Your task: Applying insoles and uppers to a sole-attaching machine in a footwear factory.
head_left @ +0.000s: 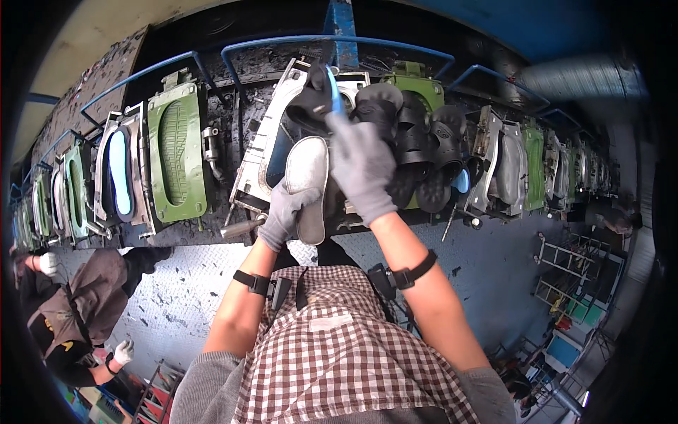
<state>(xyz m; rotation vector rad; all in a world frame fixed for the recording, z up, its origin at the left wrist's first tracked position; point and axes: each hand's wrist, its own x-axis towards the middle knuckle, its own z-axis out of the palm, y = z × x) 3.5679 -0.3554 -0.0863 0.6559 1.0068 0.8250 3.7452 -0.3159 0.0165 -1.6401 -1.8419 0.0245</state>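
My left hand (pixel 286 212), in a grey glove, is closed around a pale grey sole-shaped piece (pixel 308 166) with a darker edge, its thumb across the face. My right hand (pixel 361 166), also gloved in grey, is smeared by motion. Its fingers meet the lower end of a thin blue strip (pixel 333 88), whose kind I cannot make out. That strip runs up beside a black sandal (pixel 308 99) lying over an open white mould (pixel 258 159). Several more black sandals (pixel 413 138) are piled just right of my right hand.
Green moulds (pixel 176 152) and metal ones line the bench on both sides. A light blue insole (pixel 120 173) lies in a mould at left. Blue rails (pixel 339 39) run behind. Another person (pixel 85 304) is at lower left; racks (pixel 572 261) stand at right.
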